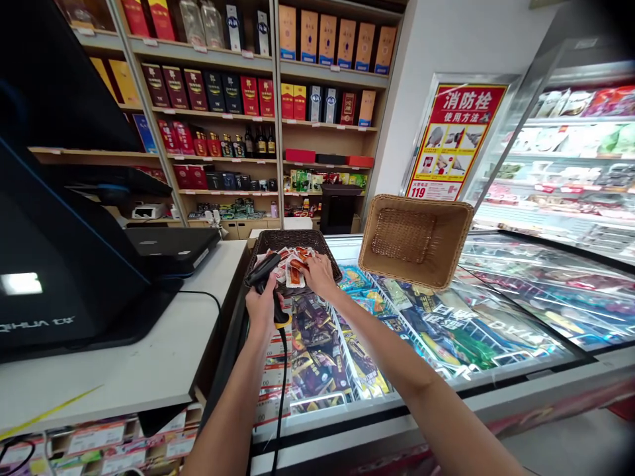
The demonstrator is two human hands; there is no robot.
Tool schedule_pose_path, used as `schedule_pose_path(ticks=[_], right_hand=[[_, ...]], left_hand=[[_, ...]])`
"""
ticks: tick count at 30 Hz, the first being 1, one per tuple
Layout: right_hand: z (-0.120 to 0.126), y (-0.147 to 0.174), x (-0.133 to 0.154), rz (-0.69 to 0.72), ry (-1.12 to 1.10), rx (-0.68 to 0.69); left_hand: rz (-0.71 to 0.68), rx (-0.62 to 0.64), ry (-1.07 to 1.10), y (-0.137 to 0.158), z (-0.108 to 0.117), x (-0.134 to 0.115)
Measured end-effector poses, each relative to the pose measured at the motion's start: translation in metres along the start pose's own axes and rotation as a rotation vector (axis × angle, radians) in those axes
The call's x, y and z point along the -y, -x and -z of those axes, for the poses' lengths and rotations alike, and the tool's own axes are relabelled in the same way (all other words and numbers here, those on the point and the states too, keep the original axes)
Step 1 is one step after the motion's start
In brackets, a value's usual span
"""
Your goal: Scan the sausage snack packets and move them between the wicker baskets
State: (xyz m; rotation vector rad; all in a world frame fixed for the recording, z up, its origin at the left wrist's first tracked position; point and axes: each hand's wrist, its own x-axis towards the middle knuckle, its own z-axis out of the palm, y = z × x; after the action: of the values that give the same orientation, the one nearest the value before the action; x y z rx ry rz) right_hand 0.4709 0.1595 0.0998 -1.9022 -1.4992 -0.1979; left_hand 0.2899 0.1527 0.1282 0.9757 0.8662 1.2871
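A black handheld barcode scanner (266, 268) is in my left hand (260, 308), its fingers wrapped round the grip and its cord hanging down. My right hand (321, 274) pinches a small packaged snack (294, 274) with reddish-brown contents and a pale wrapper edge. Both hands are at the near side of a dark woven basket (288, 237). Several similar packets (300, 252) lie in that basket, partly covered by the scanner and my right hand. The scanner's head is close to the pinched packet, pointing up and to the right.
An empty tan wicker basket (415, 241) stands tilted on the glass-topped freezer (317, 410), which holds bagged goods. At left, a white counter (149, 344) carries a dark checkout terminal (64, 264) and a black box (173, 248). Shelves of boxed bottles (213, 89) line the back.
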Motion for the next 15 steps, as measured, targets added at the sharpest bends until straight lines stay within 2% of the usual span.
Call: schedule_pose_path(ticks=[4,8,11,15], right_hand=[[0.008,0.009,-0.001,0.086,0.013,-0.034],[0.013,0.010,-0.004,0.067,-0.068,-0.046],[0.015,0.006,-0.008,0.047,-0.102,0.005],[0.019,0.005,-0.015,0.118,-0.065,0.122]], left_hand=[[-0.042,0.013,-0.012,-0.001,-0.002,0.006],[-0.051,0.034,-0.014,-0.002,-0.004,0.010],[-0.052,0.045,-0.030,0.000,-0.006,0.011],[-0.082,0.012,-0.049,0.001,-0.008,0.010]])
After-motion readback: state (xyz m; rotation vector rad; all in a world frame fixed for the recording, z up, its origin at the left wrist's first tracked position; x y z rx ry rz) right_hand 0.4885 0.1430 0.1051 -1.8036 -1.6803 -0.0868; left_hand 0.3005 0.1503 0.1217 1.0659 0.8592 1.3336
